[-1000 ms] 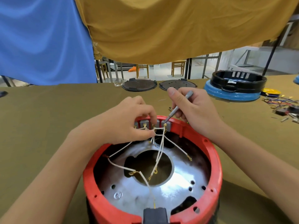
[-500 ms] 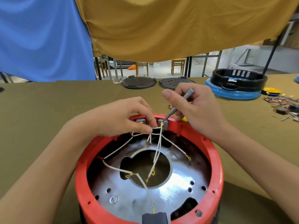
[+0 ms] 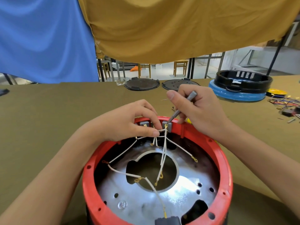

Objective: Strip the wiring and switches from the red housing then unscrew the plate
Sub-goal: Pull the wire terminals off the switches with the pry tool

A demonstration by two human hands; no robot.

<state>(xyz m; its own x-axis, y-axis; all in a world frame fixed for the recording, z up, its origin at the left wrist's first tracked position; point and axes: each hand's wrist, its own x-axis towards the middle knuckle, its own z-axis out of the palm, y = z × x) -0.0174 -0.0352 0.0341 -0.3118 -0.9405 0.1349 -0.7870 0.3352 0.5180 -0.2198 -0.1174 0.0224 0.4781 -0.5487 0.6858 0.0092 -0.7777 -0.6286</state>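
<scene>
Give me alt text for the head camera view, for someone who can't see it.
Over an open red housing on a table, the left hand pinches white wires while the right hand holds a grey tool against a grey switch on the far rim.

The left hand (image 3: 129, 120) pinches thin white wires (image 3: 164, 153) at the far rim of the round red plastic housing (image 3: 225, 172). Just right of it, the right hand (image 3: 196, 109) grips a slim grey metal screwdriver (image 3: 181, 108), tip on a small grey switch block (image 3: 167, 125). Below both hands lies the shiny silver metal plate (image 3: 180, 192).
</scene>
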